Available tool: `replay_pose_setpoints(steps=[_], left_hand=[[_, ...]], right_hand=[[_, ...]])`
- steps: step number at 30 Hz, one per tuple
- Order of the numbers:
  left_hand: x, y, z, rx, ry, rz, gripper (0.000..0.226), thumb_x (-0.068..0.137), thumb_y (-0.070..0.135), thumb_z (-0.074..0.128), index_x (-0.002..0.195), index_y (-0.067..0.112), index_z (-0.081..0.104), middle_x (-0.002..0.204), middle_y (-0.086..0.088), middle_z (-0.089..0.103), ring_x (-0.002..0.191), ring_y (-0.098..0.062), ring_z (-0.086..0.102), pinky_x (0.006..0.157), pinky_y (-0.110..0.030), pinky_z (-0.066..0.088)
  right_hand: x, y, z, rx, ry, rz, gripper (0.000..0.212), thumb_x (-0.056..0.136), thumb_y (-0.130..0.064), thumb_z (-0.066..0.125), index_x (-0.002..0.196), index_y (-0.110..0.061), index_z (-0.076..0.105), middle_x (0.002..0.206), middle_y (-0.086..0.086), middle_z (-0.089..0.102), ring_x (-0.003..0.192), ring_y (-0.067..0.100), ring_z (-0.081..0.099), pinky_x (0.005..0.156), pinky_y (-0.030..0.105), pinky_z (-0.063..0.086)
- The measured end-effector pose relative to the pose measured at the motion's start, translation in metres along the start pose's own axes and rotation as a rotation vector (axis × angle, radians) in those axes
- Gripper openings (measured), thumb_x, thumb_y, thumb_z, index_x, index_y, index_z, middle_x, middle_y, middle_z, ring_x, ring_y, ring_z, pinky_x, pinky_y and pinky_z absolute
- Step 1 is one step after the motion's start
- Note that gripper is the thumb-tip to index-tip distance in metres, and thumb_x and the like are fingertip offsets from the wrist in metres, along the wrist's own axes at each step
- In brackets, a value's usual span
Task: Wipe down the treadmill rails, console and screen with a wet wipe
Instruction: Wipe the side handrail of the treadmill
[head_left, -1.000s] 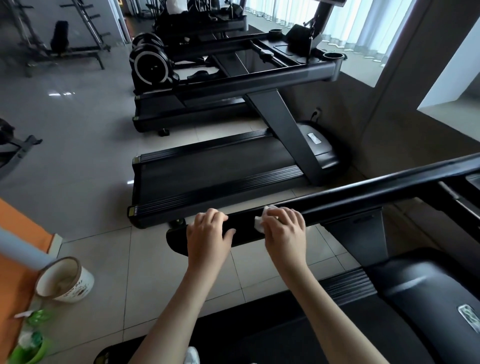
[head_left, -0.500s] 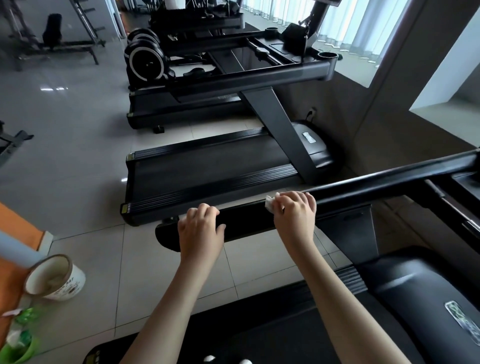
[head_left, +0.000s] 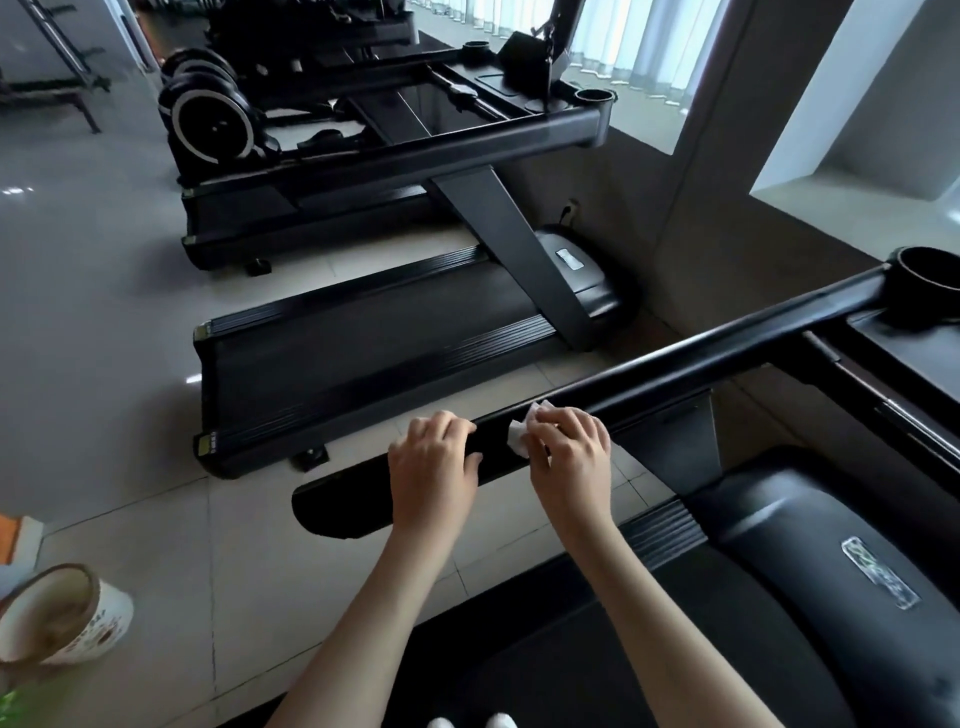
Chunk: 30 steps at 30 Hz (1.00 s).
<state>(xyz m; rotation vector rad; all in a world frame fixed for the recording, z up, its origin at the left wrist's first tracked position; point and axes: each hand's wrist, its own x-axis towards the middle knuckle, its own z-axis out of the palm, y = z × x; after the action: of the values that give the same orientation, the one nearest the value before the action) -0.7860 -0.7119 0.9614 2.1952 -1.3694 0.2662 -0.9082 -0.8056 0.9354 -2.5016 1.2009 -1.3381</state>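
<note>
Wipe (head_left: 518, 440) on rail (head_left: 685, 364), both hands working

White shoe toes (head_left: 470, 722) are showing at the bottom edge. You are standing on the dark belt of the treadmill (head_left: 810, 540), with its motor hood lying ahead to your right. Both bare forearms are reaching forward and left to the black rail.

Your left hand (head_left: 434, 465) is gripping the rail near its free end, fingers curling over the top and thumb hooking under the near edge. Your right hand (head_left: 571, 460) is sitting just beside it, with a short stretch of bare rail between the two, so the hands are apart and not touching. It is pinching the white wipe against the rail's near face, and the crumpled wipe is poking out past the fingertips toward your left hand.

The rail is running up and right to a round cup holder (head_left: 930, 283) at the console corner. Down to the left, a cream tub (head_left: 62, 623) is sitting on the pale tiled floor (head_left: 156, 519), its open mouth showing.

Beyond the rail a second treadmill (head_left: 363, 364) is standing parallel, well apart. Farther back a flywheel machine (head_left: 213, 122) is sitting beside another black frame, and pale curtains (head_left: 649, 47) are hanging at the window.
</note>
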Motion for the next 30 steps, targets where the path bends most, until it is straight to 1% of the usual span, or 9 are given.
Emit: replay_pose_setpoints(steps=[2,5,9,14,19,21,24,28,30], left_hand=[[0.001,0.0,0.002,-0.01,0.011,-0.004,0.037,0.06,0.015,0.089,0.09,0.017,0.068,0.091,0.003,0.063,0.084,-0.025,0.061,0.067,-0.038,0.044],[0.0,0.0,0.005,-0.025,0.03,-0.004,0.036,0.06,0.013,0.089,0.09,0.016,0.068,0.091,0.003,0.063,0.085,-0.026,0.061,0.069,-0.039,0.044],[-0.002,0.002,0.006,-0.016,0.032,-0.029,0.035,0.062,0.013,0.088,0.092,0.016,0.068,0.093,0.003,0.062,0.087,-0.026,0.06,0.073,-0.041,0.045],[-0.001,0.004,0.004,-0.024,-0.018,-0.074,0.029,0.07,0.014,0.082,0.095,0.016,0.068,0.098,0.003,0.062,0.095,-0.026,0.058,0.079,-0.042,0.042],[-0.001,0.012,0.006,0.036,0.035,-0.1,0.027,0.07,0.025,0.083,0.088,0.015,0.065,0.091,0.002,0.062,0.086,-0.026,0.059,0.072,-0.04,0.044],[0.0,0.015,0.008,0.064,0.073,-0.112,0.032,0.065,0.027,0.087,0.082,0.014,0.063,0.086,0.001,0.061,0.08,-0.027,0.06,0.067,-0.038,0.044],[0.001,0.02,0.011,0.086,0.099,-0.148,0.035,0.061,0.024,0.089,0.08,0.013,0.063,0.084,0.0,0.061,0.078,-0.029,0.061,0.066,-0.039,0.044],[0.0,0.024,0.012,0.097,0.091,-0.185,0.032,0.065,0.022,0.087,0.083,0.012,0.062,0.087,-0.001,0.061,0.082,-0.03,0.06,0.07,-0.041,0.045],[0.0,0.025,0.013,0.104,0.094,-0.19,0.032,0.065,0.023,0.087,0.082,0.012,0.062,0.087,-0.002,0.061,0.083,-0.031,0.06,0.07,-0.042,0.045]], right_hand=[[0.008,0.01,-0.002,-0.041,0.015,0.04,0.01,0.076,-0.009,0.07,0.084,-0.01,0.076,0.091,0.001,0.071,0.092,0.021,0.059,0.092,0.034,0.036],[0.028,0.011,-0.005,-0.054,0.016,0.211,0.009,0.077,-0.013,0.068,0.08,-0.009,0.076,0.087,0.003,0.072,0.087,0.028,0.065,0.091,0.034,0.034],[0.031,0.0,0.002,0.0,-0.151,0.009,0.013,0.08,-0.017,0.063,0.077,-0.015,0.075,0.086,-0.002,0.073,0.086,0.022,0.065,0.094,0.036,0.035],[0.045,0.012,-0.004,-0.043,-0.123,0.145,0.02,0.08,-0.021,0.06,0.068,-0.011,0.073,0.076,0.001,0.071,0.082,0.026,0.065,0.101,0.043,0.031],[0.035,0.019,-0.007,0.054,-0.201,-0.07,0.033,0.088,-0.032,0.05,0.075,-0.015,0.076,0.083,-0.003,0.071,0.084,0.02,0.064,0.102,0.042,0.032],[0.038,0.036,-0.012,0.012,-0.171,-0.038,0.034,0.088,-0.033,0.05,0.076,-0.015,0.077,0.085,-0.003,0.071,0.085,0.021,0.065,0.101,0.046,0.034],[0.041,0.042,-0.015,0.003,-0.13,0.04,0.029,0.086,-0.026,0.053,0.076,-0.012,0.075,0.085,0.0,0.07,0.084,0.025,0.065,0.095,0.048,0.041],[0.028,0.039,-0.012,0.037,-0.162,-0.191,0.01,0.075,-0.013,0.066,0.077,-0.016,0.075,0.089,-0.003,0.069,0.09,0.02,0.062,0.095,0.042,0.037],[0.029,0.052,-0.015,0.004,-0.125,-0.165,0.011,0.074,-0.011,0.067,0.079,-0.016,0.076,0.09,-0.003,0.069,0.09,0.02,0.062,0.097,0.044,0.035]])
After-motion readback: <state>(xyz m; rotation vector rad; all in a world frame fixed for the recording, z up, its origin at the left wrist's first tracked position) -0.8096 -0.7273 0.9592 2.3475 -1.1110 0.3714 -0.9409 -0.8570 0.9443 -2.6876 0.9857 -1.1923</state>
